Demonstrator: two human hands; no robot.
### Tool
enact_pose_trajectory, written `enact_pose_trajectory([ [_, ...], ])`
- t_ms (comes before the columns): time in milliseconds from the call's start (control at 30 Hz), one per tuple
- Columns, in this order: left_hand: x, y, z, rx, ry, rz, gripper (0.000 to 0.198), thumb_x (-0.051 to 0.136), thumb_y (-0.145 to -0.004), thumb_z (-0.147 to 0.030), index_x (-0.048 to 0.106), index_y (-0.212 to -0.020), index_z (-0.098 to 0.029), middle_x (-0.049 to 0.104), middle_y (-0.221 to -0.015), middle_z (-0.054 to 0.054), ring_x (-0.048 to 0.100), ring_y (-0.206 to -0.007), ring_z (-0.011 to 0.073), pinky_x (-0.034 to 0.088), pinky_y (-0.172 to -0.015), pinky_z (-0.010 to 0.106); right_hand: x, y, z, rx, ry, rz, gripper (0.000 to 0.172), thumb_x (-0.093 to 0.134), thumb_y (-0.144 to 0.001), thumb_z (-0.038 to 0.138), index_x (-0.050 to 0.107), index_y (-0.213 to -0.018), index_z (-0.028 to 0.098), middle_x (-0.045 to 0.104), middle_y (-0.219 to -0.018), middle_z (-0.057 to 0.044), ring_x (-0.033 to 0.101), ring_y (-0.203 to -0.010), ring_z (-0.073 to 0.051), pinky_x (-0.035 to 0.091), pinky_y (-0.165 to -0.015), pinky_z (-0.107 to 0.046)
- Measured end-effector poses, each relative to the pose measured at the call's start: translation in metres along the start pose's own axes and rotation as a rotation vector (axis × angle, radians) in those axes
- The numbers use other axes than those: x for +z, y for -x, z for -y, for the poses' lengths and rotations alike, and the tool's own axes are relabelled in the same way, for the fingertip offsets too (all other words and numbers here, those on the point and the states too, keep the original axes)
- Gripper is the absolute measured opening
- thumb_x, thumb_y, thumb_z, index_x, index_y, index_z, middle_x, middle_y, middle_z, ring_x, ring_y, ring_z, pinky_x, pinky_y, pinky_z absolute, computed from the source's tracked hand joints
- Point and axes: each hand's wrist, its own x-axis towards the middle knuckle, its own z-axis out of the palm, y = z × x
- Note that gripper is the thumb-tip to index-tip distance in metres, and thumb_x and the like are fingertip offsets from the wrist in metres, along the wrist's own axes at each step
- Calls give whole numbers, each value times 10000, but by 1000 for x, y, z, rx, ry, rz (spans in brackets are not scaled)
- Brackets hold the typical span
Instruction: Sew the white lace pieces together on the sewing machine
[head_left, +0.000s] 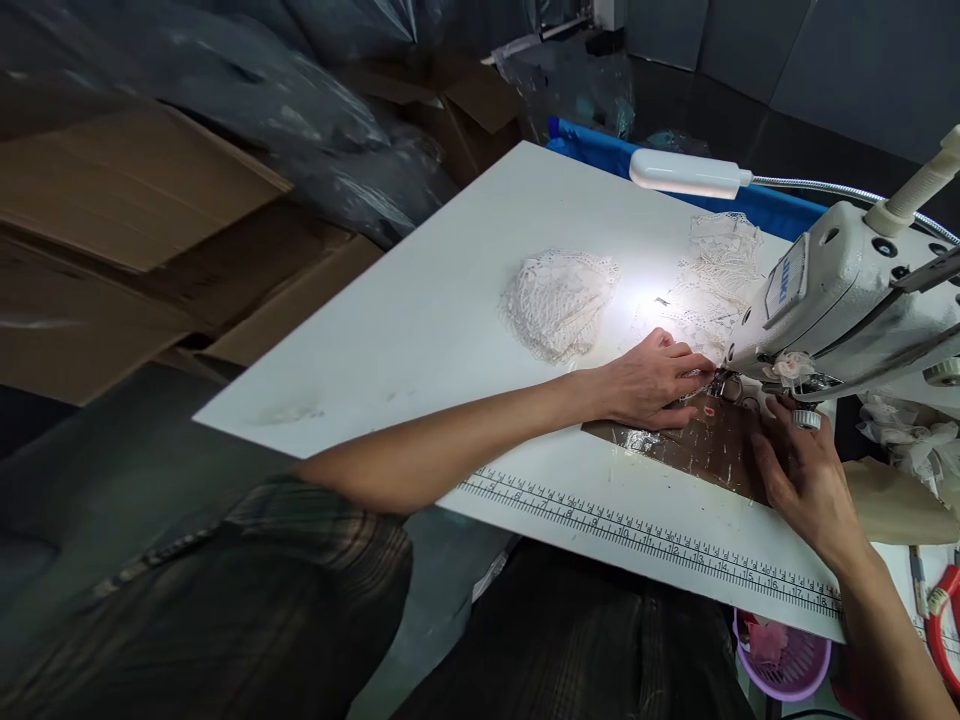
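The left hand is laid low on the table, its bent fingers pointed at the sewing machine; whether any cloth is pinched by it cannot be told. The right hand is held open, its thumb set apart from its fingers, by the brown plate that is seen between both hands. White lace is spread just past the left hand, lit by a lamp. A round lace pile is placed past the left wrist. Nearer than both hands, a ruler strip is seen along the table's edge.
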Motion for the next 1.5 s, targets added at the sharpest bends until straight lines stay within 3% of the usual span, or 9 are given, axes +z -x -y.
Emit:
enact_pose_trajectory([
  [200,5,0,4,-50,68,-51,405,422,-1043,-393,506,-1384,-191,543,-1445,172,531,-1272,298,328,-1060,504,10,21,-12,-95,89,-123,355,492,-993,418,676,-1227,224,564,-1254,-137,624,-1176,-265,590,-970,-459],
  [467,3,-24,35,48,74,22,315,524,-1028,-344,619,-1312,-249,547,-1495,93,595,-1264,249,442,-988,400,25,29,-29,-248,171,-239,377,450,-1010,435,702,-1153,194,614,-1195,-142,686,-1027,-276,618,-824,-448],
  [600,-6,-26,35,-34,-104,72,406,567,-1014,-423,619,-1333,-177,508,-1514,172,520,-1357,334,411,-1064,494,30,25,-43,-377,190,-278,377,424,-1019,427,682,-1153,188,633,-1176,-141,683,-1022,-284,605,-810,-444],
  [767,-39,16,33,-196,-139,2,342,518,-1038,-358,605,-1295,-150,512,-1495,200,552,-1302,312,383,-1076,515,40,20,-72,-534,127,-316,310,506,-977,393,673,-1180,226,634,-1196,-127,679,-1016,-281,592,-831,-440],
  [900,-66,65,47,-497,-112,-30,276,476,-1038,-293,627,-1212,-141,628,-1321,171,600,-1175,288,428,-984,468,49,21,-84,-518,133,-310,323,566,-930,377,662,-1222,278,632,-1225,-111,683,-986,-287,582,-801,-455],
  [1100,-68,105,61,-694,-40,-145,166,602,-969,-304,664,-922,-158,659,-960,60,620,-911,201,481,-869,348,51,25,-67,-468,152,-326,330,449,-987,387,622,-1233,250,635,-1191,-135,660,-1043,-320,553,-849,-499],
  [1267,-68,91,38,-566,36,-236,163,620,-976,-267,688,-875,-159,677,-1040,67,637,-950,183,478,-927,369,49,28,-71,-424,200,-278,378,426,-998,416,640,-1236,215,632,-1236,-143,675,-1078,-300,583,-900,-465],
  [1400,-71,71,15,-355,264,-128,159,638,-985,-282,714,-887,-183,694,-1136,79,660,-1020,173,512,-935,333,43,30,-70,-406,236,-209,394,454,-985,420,648,-1254,207,622,-1279,-147,683,-1095,-297,592,-925,-446],
  [1500,-63,61,9,-317,287,-81,142,593,-1013,-267,707,-986,-185,690,-1172,97,657,-1067,181,527,-939,327,40,31,-56,-360,246,-227,400,413,-1003,417,641,-1243,192,617,-1275,-152,685,-1093,-295,605,-877,-436],
])
